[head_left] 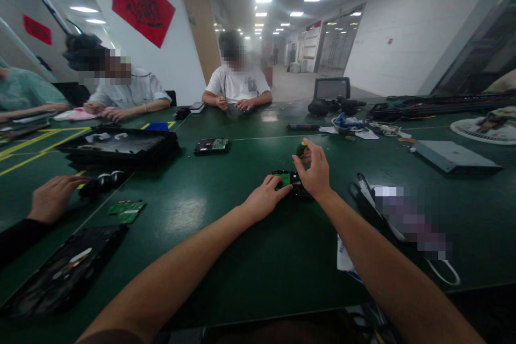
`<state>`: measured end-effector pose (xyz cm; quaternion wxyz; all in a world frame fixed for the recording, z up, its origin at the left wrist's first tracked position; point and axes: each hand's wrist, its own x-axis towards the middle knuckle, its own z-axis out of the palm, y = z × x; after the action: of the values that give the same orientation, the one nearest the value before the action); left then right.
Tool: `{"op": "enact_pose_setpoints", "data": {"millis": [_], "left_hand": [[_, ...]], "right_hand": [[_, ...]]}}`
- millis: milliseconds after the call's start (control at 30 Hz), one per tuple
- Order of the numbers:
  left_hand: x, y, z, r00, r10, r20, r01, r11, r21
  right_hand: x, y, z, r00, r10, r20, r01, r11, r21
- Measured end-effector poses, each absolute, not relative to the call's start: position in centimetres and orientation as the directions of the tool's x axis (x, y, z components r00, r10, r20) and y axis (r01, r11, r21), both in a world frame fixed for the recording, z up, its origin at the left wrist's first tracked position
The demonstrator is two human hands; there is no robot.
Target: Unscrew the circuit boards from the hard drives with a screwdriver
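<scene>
A black hard drive with a green circuit board (pixel 286 178) lies flat on the dark green table in front of me. My left hand (pixel 268 196) rests on its left side, fingers pressed on the board and edge. Over the drive's right side, my right hand (pixel 313 169) grips a screwdriver with a green and yellow handle (pixel 301 149). The handle stands roughly upright between thumb and fingers. Its tip is too small to make out. Farther off to the left, a second hard drive (pixel 212 145) lies with its board facing up.
Left are a loose green circuit board (pixel 127 209), a black casing (pixel 66 274), stacked black trays (pixel 121 145) and another person's hand (pixel 52 199). Right are a grey metal box (pixel 455 156), a strapped pouch (pixel 403 215) and cables (pixel 349 123). People sit across the table.
</scene>
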<state>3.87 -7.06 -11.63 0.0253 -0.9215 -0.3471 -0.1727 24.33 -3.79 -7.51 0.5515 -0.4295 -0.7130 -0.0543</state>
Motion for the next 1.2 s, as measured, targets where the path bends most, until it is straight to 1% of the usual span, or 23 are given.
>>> {"op": "enact_pose_setpoints", "data": {"millis": [200,533,1033,1200], "left_hand": [[3.88,-6.96,-11.81,0.705,0.626,0.333,0.648,-0.76,0.058],[3.84,-7.07,-11.58,0.71,0.624,0.328,0.645,-0.762,0.053],[3.9,-7.09,-11.45,0.706,0.637,0.31,0.653,-0.755,0.062],[3.86,-7.1,-11.5,0.707,0.63,0.321,0.646,-0.76,0.069]], "right_hand": [[24.21,-3.85,-7.51,-0.031,0.545,0.838,0.679,0.627,-0.382],[24.28,-3.89,-7.55,-0.039,0.561,0.827,0.67,0.628,-0.395],[24.29,-3.61,-7.79,-0.047,0.546,0.837,0.649,0.653,-0.39],[24.34,-3.64,-7.76,-0.044,0.562,0.826,0.643,0.649,-0.407]]}}
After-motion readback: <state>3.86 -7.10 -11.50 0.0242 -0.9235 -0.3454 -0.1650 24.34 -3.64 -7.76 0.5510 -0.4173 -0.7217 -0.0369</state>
